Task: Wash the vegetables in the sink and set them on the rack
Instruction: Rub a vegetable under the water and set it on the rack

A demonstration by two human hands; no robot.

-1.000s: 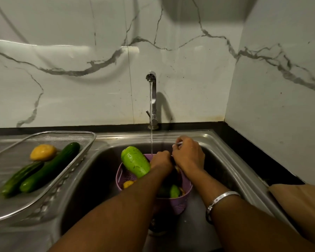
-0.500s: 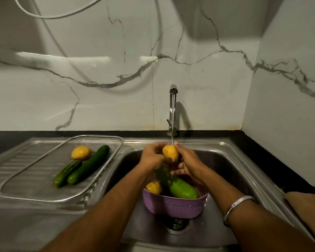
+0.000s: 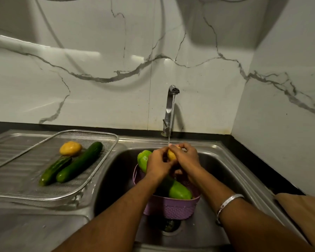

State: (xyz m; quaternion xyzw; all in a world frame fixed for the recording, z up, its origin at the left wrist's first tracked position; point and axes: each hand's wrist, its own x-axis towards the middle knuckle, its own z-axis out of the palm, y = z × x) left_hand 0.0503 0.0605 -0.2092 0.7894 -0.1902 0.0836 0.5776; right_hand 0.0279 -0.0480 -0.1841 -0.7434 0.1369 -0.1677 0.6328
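Smooth yellow potato [image 3: 171,155] clasped by left hand [image 3: 157,163] and right hand [image 3: 186,159], thin water stream [image 3: 171,120], perforated purple basket [image 3: 171,208]

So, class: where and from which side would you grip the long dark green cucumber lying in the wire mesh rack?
Grip the long dark green cucumber around its middle, from above: it lies flat in the wire mesh rack, a shorter cucumber close on its left.

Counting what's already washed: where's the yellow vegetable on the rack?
The yellow vegetable sits at the rack's far end, left of the sink, beside two cucumbers.
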